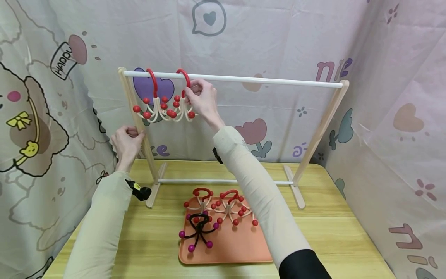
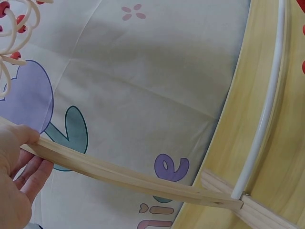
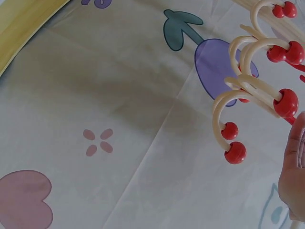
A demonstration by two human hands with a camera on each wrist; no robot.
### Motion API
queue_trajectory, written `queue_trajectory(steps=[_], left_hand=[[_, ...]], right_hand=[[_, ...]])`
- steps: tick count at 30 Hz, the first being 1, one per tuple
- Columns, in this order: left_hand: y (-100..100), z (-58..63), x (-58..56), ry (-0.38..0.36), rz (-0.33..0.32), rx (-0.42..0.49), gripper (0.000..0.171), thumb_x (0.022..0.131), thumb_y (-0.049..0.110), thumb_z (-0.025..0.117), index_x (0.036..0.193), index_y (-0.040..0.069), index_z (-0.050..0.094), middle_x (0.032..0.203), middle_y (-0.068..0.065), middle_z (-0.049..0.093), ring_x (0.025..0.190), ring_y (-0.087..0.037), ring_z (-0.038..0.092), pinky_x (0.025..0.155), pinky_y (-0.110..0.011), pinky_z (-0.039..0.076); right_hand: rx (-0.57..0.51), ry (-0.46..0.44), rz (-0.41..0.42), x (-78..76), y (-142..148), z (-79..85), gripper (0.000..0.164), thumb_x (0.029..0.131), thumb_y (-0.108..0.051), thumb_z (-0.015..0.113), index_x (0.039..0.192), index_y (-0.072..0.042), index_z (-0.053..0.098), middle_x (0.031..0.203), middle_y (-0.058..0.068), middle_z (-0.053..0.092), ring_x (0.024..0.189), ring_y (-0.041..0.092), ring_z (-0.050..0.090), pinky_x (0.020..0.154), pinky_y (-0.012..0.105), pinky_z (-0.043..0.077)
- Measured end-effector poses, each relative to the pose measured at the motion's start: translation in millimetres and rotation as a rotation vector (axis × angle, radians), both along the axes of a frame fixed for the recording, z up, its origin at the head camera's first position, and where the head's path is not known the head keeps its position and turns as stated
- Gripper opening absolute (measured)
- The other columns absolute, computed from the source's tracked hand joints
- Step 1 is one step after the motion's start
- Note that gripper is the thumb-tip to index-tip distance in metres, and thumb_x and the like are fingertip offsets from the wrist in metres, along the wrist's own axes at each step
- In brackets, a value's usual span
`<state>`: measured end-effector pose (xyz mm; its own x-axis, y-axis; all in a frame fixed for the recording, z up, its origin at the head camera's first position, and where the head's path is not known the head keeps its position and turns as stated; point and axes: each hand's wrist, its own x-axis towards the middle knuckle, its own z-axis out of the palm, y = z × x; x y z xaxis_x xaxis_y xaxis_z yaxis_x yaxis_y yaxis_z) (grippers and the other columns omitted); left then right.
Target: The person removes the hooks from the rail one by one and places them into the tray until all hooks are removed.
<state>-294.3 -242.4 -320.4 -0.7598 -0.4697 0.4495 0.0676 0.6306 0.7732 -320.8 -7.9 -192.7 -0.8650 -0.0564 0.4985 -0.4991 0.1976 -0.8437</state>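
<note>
My right hand [image 1: 203, 99] pinches the red hook of a cream claw hanger [image 1: 182, 110] with red ball tips, high on the rack. That hook curves over the white rail [image 1: 261, 80]. To its left a matching claw hanger [image 1: 155, 87] hangs from the same rail, their arms overlapping in the head view. My left hand [image 1: 127, 143] grips the rack's left wooden post [image 1: 150, 157], thumb on one side and fingers on the other in the left wrist view. In the right wrist view, the cream arms [image 3: 255, 50] hang beside my right hand, whose fingertips are out of frame.
An orange tray [image 1: 240, 250] lies on the wooden table [image 1: 334, 232] before the rack. It holds red-tipped claw hangers [image 1: 228, 209], partly behind my right sleeve, and a black claw hanger [image 1: 199, 228] with purple tips. A patterned curtain [image 1: 271, 38] surrounds the table.
</note>
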Motion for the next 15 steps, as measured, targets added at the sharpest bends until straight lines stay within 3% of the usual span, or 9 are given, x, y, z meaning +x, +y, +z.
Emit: queue_trajectory(steps=[9,15], left_hand=[[0,0.5,-0.6,-0.001,0.002,0.007,0.028,0.09,0.021,0.071,0.107,-0.001,0.072,0.097,-0.017,0.072,0.063,0.007,0.043,0.074,-0.02,0.037],[1,0.6,0.0,-0.006,0.0,0.0,0.029,0.09,0.021,0.071,0.108,-0.001,0.072,0.101,-0.02,0.072,0.064,0.006,0.044,0.073,-0.02,0.037]], right_hand=[[-0.044,0.063,0.007,2.3,8,-0.7,0.015,0.095,-0.005,0.064,0.106,0.005,0.065,0.089,0.022,0.072,0.075,0.034,0.073,0.072,0.04,0.061],[-0.073,0.085,0.02,7.4,15,-0.1,0.015,0.096,-0.005,0.064,0.107,0.004,0.063,0.089,0.021,0.071,0.077,0.036,0.07,0.07,0.034,0.061]])
